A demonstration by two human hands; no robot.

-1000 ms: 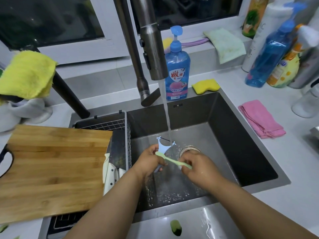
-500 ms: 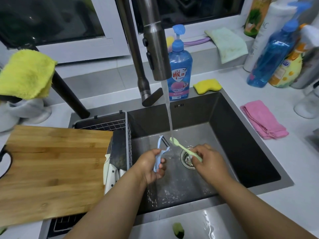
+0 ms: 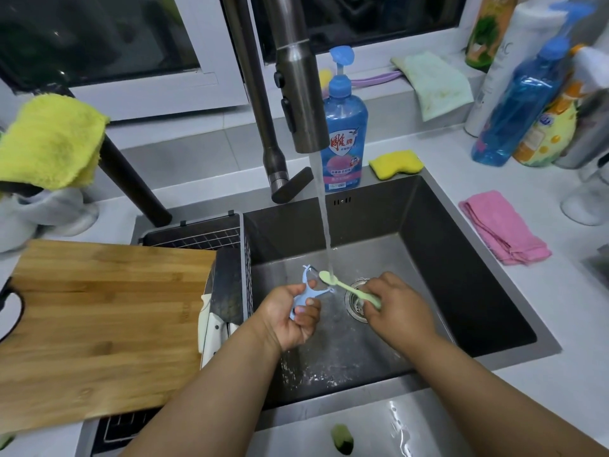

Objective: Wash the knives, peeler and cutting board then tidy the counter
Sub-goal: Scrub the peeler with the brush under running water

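Your left hand (image 3: 293, 316) curls its fingers round the handle of the pale blue peeler (image 3: 308, 288), holding it low over the sink (image 3: 461, 258) with the blade end pointing up toward the stream of water (image 3: 324, 225). Your right hand (image 3: 397, 305) pinches the handle of a light green brush (image 3: 346, 285), whose head lies right under the stream and just beside the peeler's blade; whether the bristles touch the blade you cannot tell from here. The water falls from the dark metal tap (image 3: 298, 94) and lands near the drain (image 3: 357, 300), which sits between your two hands. To the left of the basin, the wooden cutting board (image 3: 99, 324) lies across a wire rack (image 3: 204, 237), and white-handled knives (image 3: 214, 324) stand wedged between the board's right edge and the rack wall. Behind the sink stands a blue bottle of dish soap (image 3: 344, 127), with a yellow sponge (image 3: 395, 163) just beside it on the counter. A pink cloth (image 3: 504, 225) lies folded on the counter to the right of the basin, and a pale green cloth (image 3: 435, 84) hangs over the window sill. A yellow cloth (image 3: 49, 140) is draped at the far left. A green scrap of peel (image 3: 342, 440) sits on the wet front rim of the sink.
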